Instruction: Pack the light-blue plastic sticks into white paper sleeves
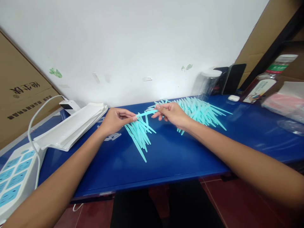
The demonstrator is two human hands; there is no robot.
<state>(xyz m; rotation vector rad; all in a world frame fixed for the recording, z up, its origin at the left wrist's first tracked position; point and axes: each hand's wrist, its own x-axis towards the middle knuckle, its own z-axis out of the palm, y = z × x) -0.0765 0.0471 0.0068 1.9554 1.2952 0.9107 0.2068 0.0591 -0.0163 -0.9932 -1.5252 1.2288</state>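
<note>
Between my two hands a thin turquoise plastic stick (147, 113) is stretched level, just above the table. My left hand (117, 119) pinches its left end between thumb and fingers. At its right end, my right hand (169, 113) grips it the same way, the other fingers curled. Below the stick lies a small heap of similar turquoise sticks (141, 134), pointing toward me. A larger heap of turquoise sticks (201, 112) spreads behind and right of my right hand. Several small clear pieces (112, 136) lie under my left wrist.
The blue table (166, 161) backs onto a white wall. At left are a stack of white paper sleeves (73, 126), a power strip (17, 171) with a white cable, and a cardboard box (23, 91). At right stand a clear jar (209, 84), a phone (234, 79) and a bottle (267, 79).
</note>
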